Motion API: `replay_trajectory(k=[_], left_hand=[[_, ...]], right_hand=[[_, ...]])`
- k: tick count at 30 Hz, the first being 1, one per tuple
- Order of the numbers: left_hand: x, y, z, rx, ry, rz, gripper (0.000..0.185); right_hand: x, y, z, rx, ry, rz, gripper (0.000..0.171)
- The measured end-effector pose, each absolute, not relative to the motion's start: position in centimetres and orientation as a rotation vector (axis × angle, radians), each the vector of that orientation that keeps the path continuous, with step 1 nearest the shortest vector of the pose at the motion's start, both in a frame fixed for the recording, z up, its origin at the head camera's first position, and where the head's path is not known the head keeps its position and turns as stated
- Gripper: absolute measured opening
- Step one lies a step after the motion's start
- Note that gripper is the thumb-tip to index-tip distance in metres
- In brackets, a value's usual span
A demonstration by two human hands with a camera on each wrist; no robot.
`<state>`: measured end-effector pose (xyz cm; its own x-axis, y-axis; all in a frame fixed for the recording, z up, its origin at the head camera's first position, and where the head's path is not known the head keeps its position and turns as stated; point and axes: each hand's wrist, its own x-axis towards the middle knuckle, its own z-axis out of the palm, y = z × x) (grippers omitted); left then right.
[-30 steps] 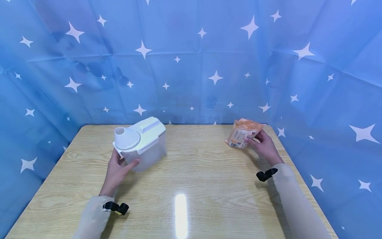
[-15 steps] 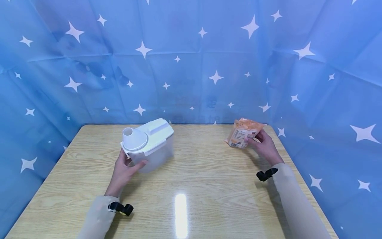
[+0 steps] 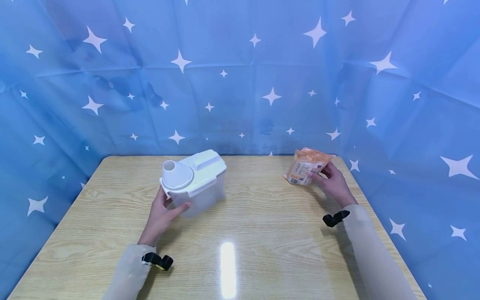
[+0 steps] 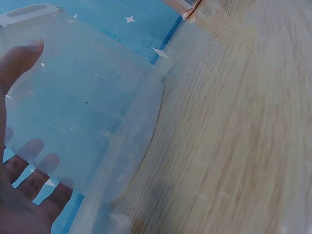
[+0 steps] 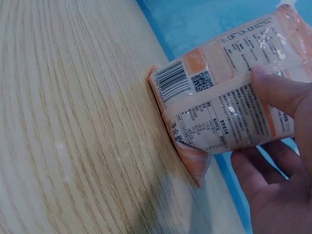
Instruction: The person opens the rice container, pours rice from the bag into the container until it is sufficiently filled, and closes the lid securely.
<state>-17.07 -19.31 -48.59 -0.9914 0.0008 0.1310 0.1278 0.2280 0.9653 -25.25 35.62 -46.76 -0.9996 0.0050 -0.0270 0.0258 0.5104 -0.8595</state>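
Observation:
My left hand (image 3: 162,217) grips the near end of a translucent plastic storage container (image 3: 204,200), thumb on its near side. Its white lid carries a cone-shaped spout cap (image 3: 177,176) at the left and a raised ridge. Through the clear wall (image 4: 97,97) in the left wrist view, my fingertips show on the far side. At the right, my right hand (image 3: 333,183) pinches an orange and white plastic food packet (image 3: 305,168) between thumb and fingers. The packet (image 5: 224,92) stands on its lower edge against the table, its printed back with a barcode facing me.
Both things are at the back half of a light wood table (image 3: 255,233). Blue cloth with white stars (image 3: 240,83) hangs behind the table and along both sides. A bright light reflection (image 3: 228,271) lies at the table's front. Black wrist cameras (image 3: 157,261) sit on both sleeves.
My left hand has moved the container to the right, toward the middle of the table. The right hand and the packet have stayed in place.

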Motion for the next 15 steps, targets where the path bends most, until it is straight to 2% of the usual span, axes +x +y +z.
replay_trajectory(k=[15], left_hand=[[-17.1, -17.8, -48.6, -0.153, -2.426, -1.928, 0.096]], right_hand=[[-25.1, 35.4, -46.3, 0.019, 2.716, -1.537, 0.086]])
